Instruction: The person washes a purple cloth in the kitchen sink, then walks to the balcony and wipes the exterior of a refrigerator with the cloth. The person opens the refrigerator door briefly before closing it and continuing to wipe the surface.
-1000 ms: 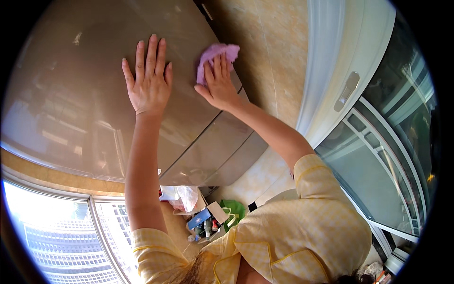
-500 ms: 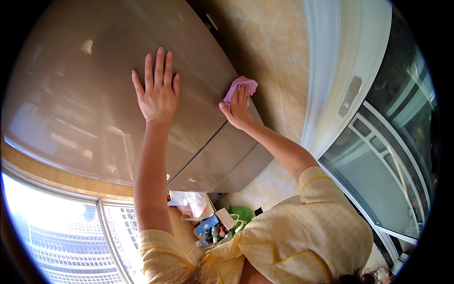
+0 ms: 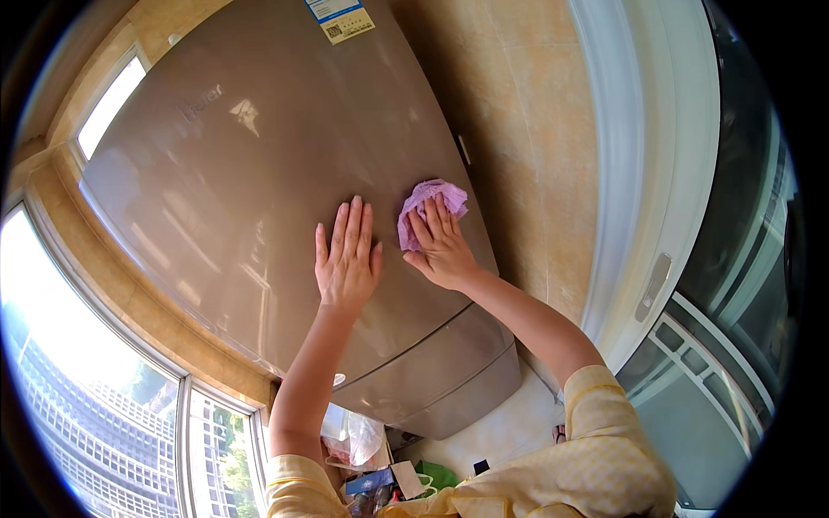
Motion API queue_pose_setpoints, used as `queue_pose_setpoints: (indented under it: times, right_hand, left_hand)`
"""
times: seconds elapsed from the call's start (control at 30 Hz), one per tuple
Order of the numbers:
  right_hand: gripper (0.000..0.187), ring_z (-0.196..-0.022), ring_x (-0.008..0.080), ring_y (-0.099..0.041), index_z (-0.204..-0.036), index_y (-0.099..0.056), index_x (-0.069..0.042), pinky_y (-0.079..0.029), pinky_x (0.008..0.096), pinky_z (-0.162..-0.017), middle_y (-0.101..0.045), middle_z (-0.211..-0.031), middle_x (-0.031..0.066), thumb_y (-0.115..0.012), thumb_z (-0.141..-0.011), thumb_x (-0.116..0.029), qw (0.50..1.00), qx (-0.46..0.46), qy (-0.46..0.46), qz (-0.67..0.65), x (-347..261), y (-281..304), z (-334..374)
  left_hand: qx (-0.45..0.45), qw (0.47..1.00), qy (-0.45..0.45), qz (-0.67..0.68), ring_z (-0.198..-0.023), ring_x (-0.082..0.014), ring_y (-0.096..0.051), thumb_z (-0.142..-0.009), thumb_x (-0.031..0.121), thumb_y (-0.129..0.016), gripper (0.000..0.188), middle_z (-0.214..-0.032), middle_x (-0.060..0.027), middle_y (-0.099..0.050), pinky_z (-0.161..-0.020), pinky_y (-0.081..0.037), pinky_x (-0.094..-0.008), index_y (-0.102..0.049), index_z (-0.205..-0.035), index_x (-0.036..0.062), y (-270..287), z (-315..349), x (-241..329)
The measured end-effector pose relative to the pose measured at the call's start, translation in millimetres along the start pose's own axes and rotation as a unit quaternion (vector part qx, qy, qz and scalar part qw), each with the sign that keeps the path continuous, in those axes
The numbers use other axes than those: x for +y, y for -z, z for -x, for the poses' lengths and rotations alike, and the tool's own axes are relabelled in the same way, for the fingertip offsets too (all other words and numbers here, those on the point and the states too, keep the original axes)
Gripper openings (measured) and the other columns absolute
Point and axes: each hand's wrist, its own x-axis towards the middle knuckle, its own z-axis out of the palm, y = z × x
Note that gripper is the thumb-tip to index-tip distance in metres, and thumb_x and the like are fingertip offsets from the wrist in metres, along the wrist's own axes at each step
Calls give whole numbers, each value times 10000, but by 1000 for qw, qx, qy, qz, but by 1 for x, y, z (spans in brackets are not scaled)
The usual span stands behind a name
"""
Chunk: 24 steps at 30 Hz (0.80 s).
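A tall, glossy brown-grey refrigerator [image 3: 285, 164] fills the middle of the view. Against its door lies my left hand [image 3: 347, 272], flat with the fingers stretched out and nothing held. My right hand [image 3: 442, 250] presses a crumpled pink-purple cloth [image 3: 413, 226] to the same door, near its right edge. The cloth sticks out around the fingers, which hide part of it. A blue, white and yellow label [image 3: 341, 17] is stuck near the door's top. Below both hands, a dark seam divides the upper door from a lower panel [image 3: 432, 371].
Windows [image 3: 86, 380] stand at the left, and a beige tiled wall [image 3: 535, 164] runs along the refrigerator's right side. A white-framed sliding door [image 3: 665, 173] is farther right. Plastic bags [image 3: 352, 439], boxes and a green bag [image 3: 439, 476] sit on the floor below.
The view has shifted, showing more of the refrigerator and its label. My right hand and the cloth have moved inward from the door's right edge; my hands are closer together.
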Motion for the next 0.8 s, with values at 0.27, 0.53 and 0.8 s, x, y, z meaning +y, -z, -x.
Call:
queue_pose_setpoints:
  times: [0.27,0.53,0.8]
  right_hand:
    - [739,-1344,411,-40,-1391,-197,-32,-99,559,-1047,-67,-1451,234,-413,-873,-512,977,212,-23,-23,6,72,-161]
    - [731,-1355,396,-16,-1399,-201,-51,-120,569,-1038,-62,-1457,227,-433,-869,-498,998,51,9,46,-1,25,-64]
    - [718,-1349,403,-27,-1396,-207,-53,-82,557,-1049,-52,-1458,228,-391,-877,-514,979,203,-3,30,-17,67,-160]
  left_hand:
    - [11,999,-13,-50,-1322,-178,-259,-866,339,-461,561,-1440,-5,-274,-1075,-189,-467,-319,-1377,156,-6,9,-15]
    - [-4,999,-4,-42,-1326,-165,-248,-871,351,-452,563,-1442,7,-267,-1085,-171,-447,-307,-1382,163,-5,11,-17]
    - [19,1000,-10,-20,-1325,-172,-252,-869,332,-457,550,-1436,4,-282,-1083,-176,-444,-326,-1371,152,-4,7,-12]
